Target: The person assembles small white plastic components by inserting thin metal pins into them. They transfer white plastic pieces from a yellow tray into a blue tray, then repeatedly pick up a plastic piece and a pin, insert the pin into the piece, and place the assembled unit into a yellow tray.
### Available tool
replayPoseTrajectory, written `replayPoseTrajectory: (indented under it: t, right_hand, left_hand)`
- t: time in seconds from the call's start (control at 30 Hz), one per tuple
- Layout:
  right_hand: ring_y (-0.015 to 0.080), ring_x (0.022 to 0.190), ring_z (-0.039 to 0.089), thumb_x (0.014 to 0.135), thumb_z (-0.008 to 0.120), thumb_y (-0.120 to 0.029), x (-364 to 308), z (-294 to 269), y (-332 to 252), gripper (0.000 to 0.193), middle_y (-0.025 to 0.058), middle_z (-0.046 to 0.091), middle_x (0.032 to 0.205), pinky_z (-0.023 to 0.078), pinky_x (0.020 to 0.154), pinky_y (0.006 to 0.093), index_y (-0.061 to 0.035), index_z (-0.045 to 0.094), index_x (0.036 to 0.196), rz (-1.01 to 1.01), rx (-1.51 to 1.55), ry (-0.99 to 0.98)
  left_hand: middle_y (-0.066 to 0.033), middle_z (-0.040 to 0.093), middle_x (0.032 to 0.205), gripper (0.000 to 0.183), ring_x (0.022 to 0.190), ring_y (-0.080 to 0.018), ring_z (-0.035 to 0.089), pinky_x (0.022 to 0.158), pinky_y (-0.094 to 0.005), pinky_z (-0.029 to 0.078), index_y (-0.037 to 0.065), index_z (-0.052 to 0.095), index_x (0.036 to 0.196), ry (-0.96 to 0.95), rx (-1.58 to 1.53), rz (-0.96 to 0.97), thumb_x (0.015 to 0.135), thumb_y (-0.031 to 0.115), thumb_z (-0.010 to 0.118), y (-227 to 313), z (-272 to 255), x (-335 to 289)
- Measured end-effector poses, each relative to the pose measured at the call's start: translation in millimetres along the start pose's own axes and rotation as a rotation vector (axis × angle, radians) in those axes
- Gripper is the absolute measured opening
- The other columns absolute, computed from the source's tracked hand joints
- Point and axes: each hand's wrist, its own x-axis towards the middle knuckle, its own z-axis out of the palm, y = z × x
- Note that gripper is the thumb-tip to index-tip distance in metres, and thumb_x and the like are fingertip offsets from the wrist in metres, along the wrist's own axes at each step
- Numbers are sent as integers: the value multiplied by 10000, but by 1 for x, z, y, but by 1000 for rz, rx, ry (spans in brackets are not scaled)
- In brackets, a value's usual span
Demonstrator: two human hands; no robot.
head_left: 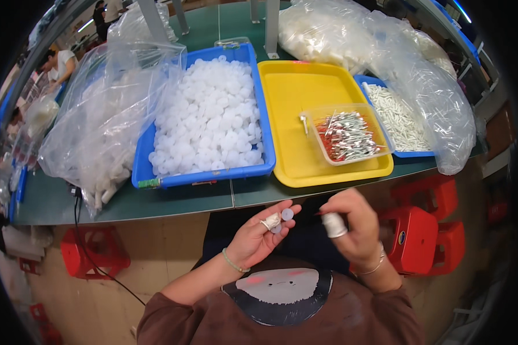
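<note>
The left hand [253, 241] is palm up in front of the near edge of the green table [161, 202], its grip closed on a translucent disc [288, 214] at the fingertips; a second disc [276, 229] shows just below it, by the fingers. White wrapping [270, 221] covers the thumb. The right hand [354, 227] is raised nearby, apart from the left, with its fingers curled and blurred; whether its grip has anything in it cannot be told. Its thumb wears a white wrap [334, 225] too.

Beyond the hands, a blue tray [218, 175] on the table carries a heap of similar discs [210, 115]. Just right of it is a yellow tray [299, 86], in which a clear plastic box [360, 159] holds slender metal pieces [348, 135] with red and white parts. Farther right, a smaller blue tray [414, 154] contains short white cylinders [400, 115], partly covered by a clear plastic bag [449, 129]. Red stools [411, 238] stand below.
</note>
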Motion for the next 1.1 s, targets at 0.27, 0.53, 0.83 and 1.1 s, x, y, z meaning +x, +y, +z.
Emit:
replayPoseTrajectory:
  t: [0.27,0.53,0.83,1.1]
  right_hand:
    - [206,631,569,738,705,15,-26,50,15,247,73,585,805,456,533,293,-54,633,964,121,-9,18]
    - [221,635,572,678,737,-61,-27,53,13,285,44,525,723,460,540,320,-91,659,950,21,-320,-16]
    - [213,628,560,668,734,-70,-29,52,13,279,41,507,713,457,541,326,-93,654,934,25,-396,12]
    - [241,648,568,681,728,-54,-25,51,8,327,65,520,744,467,562,342,-68,611,986,28,-321,-44]
  left_hand:
    - [-115,538,1307,379,1055,-144,612,894,-245,531,24,474,1313,1,78,59,949,93,553,-2,-7,-5]
    - [-105,572,1257,346,1047,-131,599,922,-248,512,15,517,1278,128,150,111,943,87,566,-4,0,-5]
    - [-87,592,1223,350,1064,-143,595,919,-275,513,18,541,1254,136,287,160,918,91,607,-7,-2,-4]
    - [-91,608,1181,383,1076,-150,589,950,-284,485,9,546,1223,156,408,238,865,65,669,-8,4,-3]
